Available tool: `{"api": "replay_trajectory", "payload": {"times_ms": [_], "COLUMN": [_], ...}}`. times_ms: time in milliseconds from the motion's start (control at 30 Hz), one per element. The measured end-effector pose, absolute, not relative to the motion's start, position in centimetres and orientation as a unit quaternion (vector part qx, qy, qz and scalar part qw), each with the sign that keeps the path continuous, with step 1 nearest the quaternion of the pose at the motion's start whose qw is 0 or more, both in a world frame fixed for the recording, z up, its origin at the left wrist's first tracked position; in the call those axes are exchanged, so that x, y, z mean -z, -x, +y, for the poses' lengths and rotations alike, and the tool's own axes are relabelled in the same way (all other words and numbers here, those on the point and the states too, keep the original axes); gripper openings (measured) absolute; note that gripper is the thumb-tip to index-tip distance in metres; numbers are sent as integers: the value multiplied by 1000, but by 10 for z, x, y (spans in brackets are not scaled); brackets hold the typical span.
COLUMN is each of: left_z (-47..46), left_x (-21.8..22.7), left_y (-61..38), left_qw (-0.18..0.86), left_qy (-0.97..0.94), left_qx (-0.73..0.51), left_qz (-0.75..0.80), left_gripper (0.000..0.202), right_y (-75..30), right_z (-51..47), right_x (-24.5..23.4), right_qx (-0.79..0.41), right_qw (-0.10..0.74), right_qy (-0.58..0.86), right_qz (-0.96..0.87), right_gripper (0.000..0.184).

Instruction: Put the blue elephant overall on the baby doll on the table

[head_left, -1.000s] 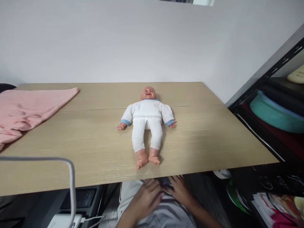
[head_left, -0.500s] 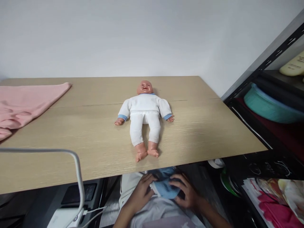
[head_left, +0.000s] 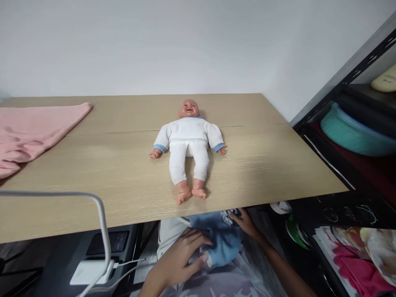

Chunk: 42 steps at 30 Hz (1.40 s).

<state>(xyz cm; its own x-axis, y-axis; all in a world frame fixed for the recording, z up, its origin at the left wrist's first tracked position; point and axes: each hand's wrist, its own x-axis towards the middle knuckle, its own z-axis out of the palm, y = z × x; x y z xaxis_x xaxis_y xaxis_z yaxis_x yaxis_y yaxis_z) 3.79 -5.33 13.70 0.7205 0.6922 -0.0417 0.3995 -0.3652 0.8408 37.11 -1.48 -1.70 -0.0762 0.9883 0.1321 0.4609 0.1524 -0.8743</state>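
Observation:
In my lap, below the table edge, lies a soft blue cloth garment [head_left: 223, 239] with a white printed figure near its top and a white edge at its lower left. My right hand [head_left: 245, 222] grips its upper right side, the fingers partly bent over the fabric. At the cloth's left side is my left hand [head_left: 185, 253], its fingers stretched and the thumb apart, close to the white edge. On the table, a baby doll [head_left: 189, 142] in a white outfit with blue cuffs rests on its back, arms spread and feet towards me. Neither hand touches the doll.
The wooden table [head_left: 262, 165] reaches back to a white wall. Pink cloth [head_left: 40, 128] lies on its left. A grey curved bar [head_left: 100, 210] crosses the front left, above a white device [head_left: 91, 272]. At right, a black shelf holds a teal basin [head_left: 355, 134].
The blue garment has spread out larger in my lap. My right hand has shifted up to its far edge, while my left hand has come nearer and loosened. The doll stays put.

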Motion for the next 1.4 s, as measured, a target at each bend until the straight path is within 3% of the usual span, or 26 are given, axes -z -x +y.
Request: {"api": "replay_trajectory", "payload": {"times_ms": [233, 333, 400, 467, 567, 667, 767, 833, 933, 1067, 1233, 1400], "left_z": [-48, -38, -24, -7, 23, 48, 65, 73, 80, 80, 74, 80], "left_x": [-170, -185, -196, -206, -225, -245, -263, -271, -277, -287, -304, -305], "left_y": [-35, -42, -48, -54, -60, -57, -45, -33, -17, -5, 4, 0], "left_qw": [433, 421, 420, 421, 423, 398, 347, 348, 364, 400, 415, 384], "left_qy": [-816, -818, -822, -829, -826, -823, -827, -813, -762, -745, -805, -813], "left_qx": [-195, -239, -254, -254, -264, -293, -338, -373, -450, -436, -305, -287], "left_qz": [330, 310, 291, 265, 264, 281, 285, 281, 290, 309, 294, 331], "left_gripper": [25, 49, 72, 82, 70, 47, 16, 8, 7, 23, 27, 41], "right_y": [-341, -325, -318, -315, -316, -319, -323, -325, -328, -323, -310, -292], "right_z": [-35, -35, -28, -16, 8, 32, 51, 62, 75, 85, 93, 101], "right_x": [-80, -128, -155, -181, -219, -252, -269, -271, -265, -262, -286, -312], "right_qx": [-397, -367, -344, -324, -303, -360, -441, -468, -456, -367, -379, -415], "right_qw": [298, 332, 369, 384, 385, 366, 325, 287, 231, 195, 247, 250], "right_qy": [462, 360, 296, 251, 208, 245, 274, 281, 281, 262, 218, 291], "right_qz": [-735, -791, -811, -828, -846, -822, -791, -787, -812, -871, -865, -825], "right_gripper": [16, 10, 18, 26, 32, 36, 56, 72, 77, 28, 28, 36]}}
